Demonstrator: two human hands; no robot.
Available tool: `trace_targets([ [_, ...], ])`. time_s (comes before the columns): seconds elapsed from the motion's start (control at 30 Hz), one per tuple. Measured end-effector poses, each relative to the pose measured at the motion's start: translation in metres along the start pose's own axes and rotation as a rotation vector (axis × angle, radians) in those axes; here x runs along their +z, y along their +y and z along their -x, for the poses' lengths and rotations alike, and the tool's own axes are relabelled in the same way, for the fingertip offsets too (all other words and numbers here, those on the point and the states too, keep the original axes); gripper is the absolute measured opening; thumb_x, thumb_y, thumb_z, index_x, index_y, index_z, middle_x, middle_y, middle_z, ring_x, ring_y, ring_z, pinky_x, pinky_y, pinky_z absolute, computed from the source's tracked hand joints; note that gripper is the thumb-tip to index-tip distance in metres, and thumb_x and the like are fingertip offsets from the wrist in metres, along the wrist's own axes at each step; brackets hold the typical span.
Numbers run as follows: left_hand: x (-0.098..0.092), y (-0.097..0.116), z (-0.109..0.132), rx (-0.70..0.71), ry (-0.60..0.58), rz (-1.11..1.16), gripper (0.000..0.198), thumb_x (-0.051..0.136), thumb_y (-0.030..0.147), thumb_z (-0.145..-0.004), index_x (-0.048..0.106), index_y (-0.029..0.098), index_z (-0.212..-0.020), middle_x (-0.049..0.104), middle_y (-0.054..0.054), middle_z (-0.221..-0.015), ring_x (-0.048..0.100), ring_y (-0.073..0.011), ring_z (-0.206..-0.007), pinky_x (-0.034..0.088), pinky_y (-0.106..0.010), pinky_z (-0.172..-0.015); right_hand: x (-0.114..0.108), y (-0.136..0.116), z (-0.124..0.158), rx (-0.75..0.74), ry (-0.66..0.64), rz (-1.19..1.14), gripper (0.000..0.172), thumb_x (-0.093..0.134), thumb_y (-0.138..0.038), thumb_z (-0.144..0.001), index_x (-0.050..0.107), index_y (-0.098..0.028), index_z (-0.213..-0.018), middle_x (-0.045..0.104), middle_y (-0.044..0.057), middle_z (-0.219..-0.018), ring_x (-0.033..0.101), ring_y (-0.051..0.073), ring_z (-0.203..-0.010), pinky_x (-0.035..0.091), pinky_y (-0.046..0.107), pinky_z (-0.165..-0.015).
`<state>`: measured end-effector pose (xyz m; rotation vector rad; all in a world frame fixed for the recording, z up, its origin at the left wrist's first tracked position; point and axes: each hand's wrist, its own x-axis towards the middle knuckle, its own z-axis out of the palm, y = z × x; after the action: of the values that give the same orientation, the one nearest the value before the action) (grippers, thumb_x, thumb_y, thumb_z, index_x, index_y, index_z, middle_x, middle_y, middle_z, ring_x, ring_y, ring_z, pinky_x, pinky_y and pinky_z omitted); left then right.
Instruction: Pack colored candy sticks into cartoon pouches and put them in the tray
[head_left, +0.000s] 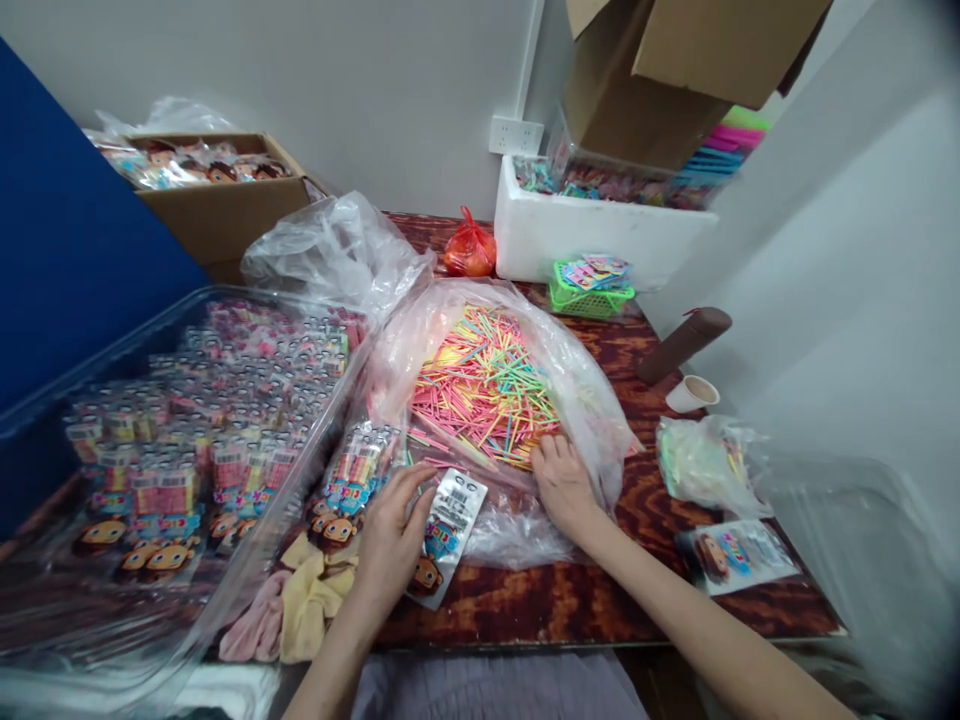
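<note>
At lower centre, the left hand (388,538) keeps its grip apart at a printed pouch (451,530)'s edge, lettering unreadable; the right hand (562,482) curls at coloured sticks (491,380), closure I cannot tell.

Right hand (566,485) at coloured sticks (499,385) (many pink), plastic bag (592,395) around them, left hand (391,537) at printed pouch (454,515)

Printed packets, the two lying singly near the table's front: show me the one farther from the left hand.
The right-side packet, in front of the small clear bag; the other packet lies right by the left hand.
</note>
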<state>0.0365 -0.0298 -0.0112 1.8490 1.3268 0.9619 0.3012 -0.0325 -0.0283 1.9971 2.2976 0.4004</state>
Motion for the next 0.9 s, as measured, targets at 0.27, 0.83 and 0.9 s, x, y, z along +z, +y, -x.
trace_targets([
  [0.27, 0.000, 0.000, 0.002, -0.043, -0.014, 0.038, 0.024, 0.050, 0.032, -0.094, 0.067, 0.023, -0.108, 0.068, -0.005, -0.113, 0.062, -0.0203, -0.109, 0.047, -0.035, -0.096, -0.004, 0.002, 0.003, -0.044, -0.015, -0.089, 0.016, 0.048, -0.012, -0.091, 0.063, -0.016, -0.094, 0.060, 0.011, -0.100, 0.046, 0.027, -0.095, 0.036, 0.038, -0.082],
  [0.83, 0.003, 0.009, 0.005, -0.024, -0.022, 0.046, 0.024, 0.051, 0.031, -0.093, 0.069, 0.022, -0.107, 0.070, -0.007, -0.112, 0.064, -0.0209, -0.106, 0.049, -0.036, -0.094, -0.030, 0.002, -0.008, 0.154, 0.161, -0.608, 0.036, 0.040, -0.008, -0.091, 0.067, -0.019, -0.112, 0.063, 0.010, -0.102, 0.052, 0.023, -0.102, 0.042, 0.031, -0.084],
  [0.9, 0.006, 0.011, 0.005, -0.019, -0.034, 0.046, 0.024, 0.050, 0.031, -0.094, 0.068, 0.021, -0.107, 0.070, -0.007, -0.111, 0.064, -0.0209, -0.105, 0.049, -0.036, -0.093, -0.034, 0.000, -0.006, 0.148, 0.235, -0.763, 0.036, 0.039, -0.010, -0.091, 0.065, -0.018, -0.114, 0.063, 0.012, -0.110, 0.051, 0.023, -0.110, 0.042, 0.035, -0.091],
])
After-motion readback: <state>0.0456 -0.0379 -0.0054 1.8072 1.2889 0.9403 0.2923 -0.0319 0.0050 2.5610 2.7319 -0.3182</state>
